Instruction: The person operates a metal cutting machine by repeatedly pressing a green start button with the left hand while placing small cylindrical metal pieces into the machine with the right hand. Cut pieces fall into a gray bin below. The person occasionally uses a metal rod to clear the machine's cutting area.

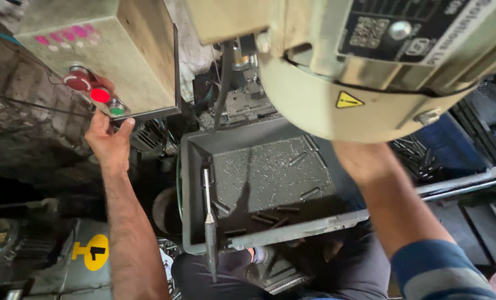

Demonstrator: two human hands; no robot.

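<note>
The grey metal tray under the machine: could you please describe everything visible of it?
The grey metal tray is rectangular with raised walls, sitting level below the cream machine housing. Fine metal shavings and several short dark metal rods litter its floor. A long slim metal tool lies over its left side, poking past the front rim.

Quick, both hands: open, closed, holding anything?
Left hand: open, holding nothing, fingers up at the beige control box's round buttons.
Right hand: hidden behind the cream motor housing; cannot tell.

A grey metal tray (pixel 195 183) holds dark rods (pixel 288 209) and metal chips. A long tool (pixel 209 222) leans over its front rim. A yellow floor marker (pixel 94 251) lies lower left.
</note>
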